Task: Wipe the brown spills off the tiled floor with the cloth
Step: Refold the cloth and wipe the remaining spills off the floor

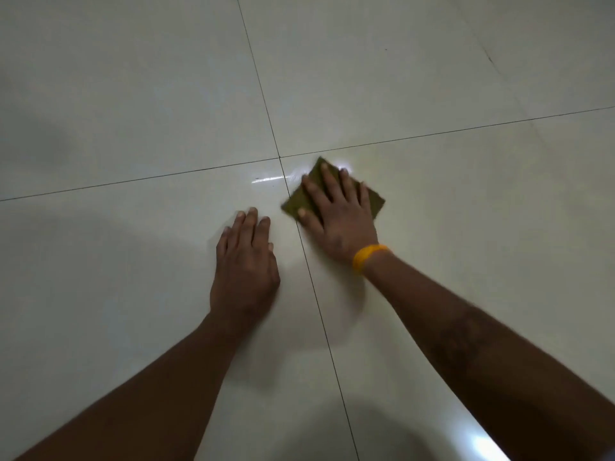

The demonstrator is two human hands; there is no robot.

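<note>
Currently the right hand (336, 214) lies flat, fingers straight and spread, pressing a square olive-green wiping cloth (374, 202) onto the glossy off-white tiled floor (432, 78), just beside the crossing of two dark grout lines (280, 158). The left hand (244, 261) rests flat on the neighbouring tile, fingers straight and close together, holding nothing. No brown spill is clearly visible; only a wet sheen (266, 179) beside the cloth. Risk, as judged: a damp, soiled cloth may smear residue into the grout, and the bracing palm may slip on wet gloss. The cloth's corners stick out past the fingers and could fold under. Bare tile lies on every side, so strokes have room. An orange wristband (367, 257) sits on the right wrist.
</note>
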